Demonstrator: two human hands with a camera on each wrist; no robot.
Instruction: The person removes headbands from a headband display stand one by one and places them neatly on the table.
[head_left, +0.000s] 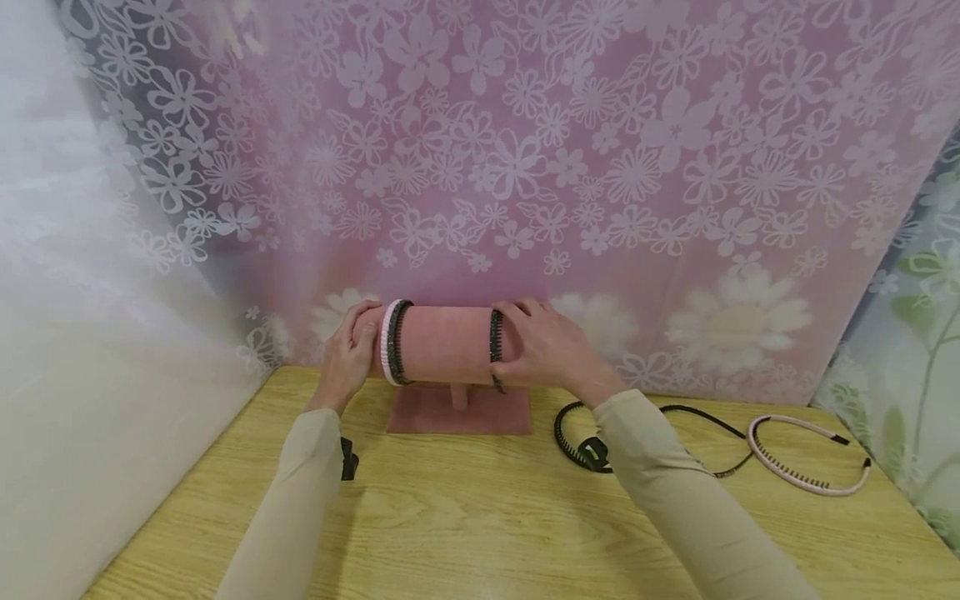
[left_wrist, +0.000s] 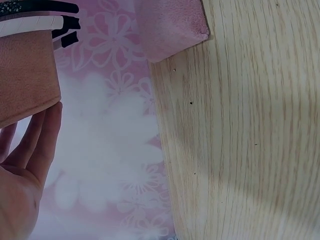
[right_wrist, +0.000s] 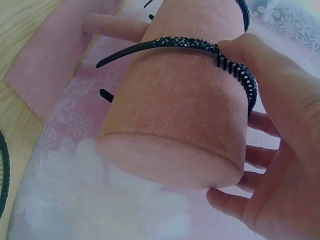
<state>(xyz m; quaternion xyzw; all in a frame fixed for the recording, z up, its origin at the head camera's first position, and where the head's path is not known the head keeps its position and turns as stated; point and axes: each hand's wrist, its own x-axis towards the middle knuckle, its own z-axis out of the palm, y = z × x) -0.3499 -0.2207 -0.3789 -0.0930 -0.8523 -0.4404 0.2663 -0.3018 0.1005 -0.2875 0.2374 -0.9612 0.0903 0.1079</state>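
Observation:
A pink velvet display stand [head_left: 447,342] has a horizontal padded roll on a short post and flat base. My left hand [head_left: 347,350] holds the roll's left end, thumb in front; in the left wrist view its fingers [left_wrist: 46,135] lie along the end. A white headband [head_left: 388,343] and a dark toothed headband [head_left: 398,342] sit side by side near that end. Towards the right end, my right hand [head_left: 546,343] grips a black glittery headband [right_wrist: 185,43] that arches over the roll. Its thumb [right_wrist: 240,47] presses the band's edge, with the other fingers behind the roll.
Black headbands [head_left: 564,444] lie on the wooden table [head_left: 450,517] to the right, partly under my right forearm. Near them are a black claw clip [head_left: 592,452] and a pale pink headband [head_left: 806,483]. Another black clip [head_left: 348,459] lies beside my left sleeve. A flowered curtain [head_left: 525,167] hangs behind.

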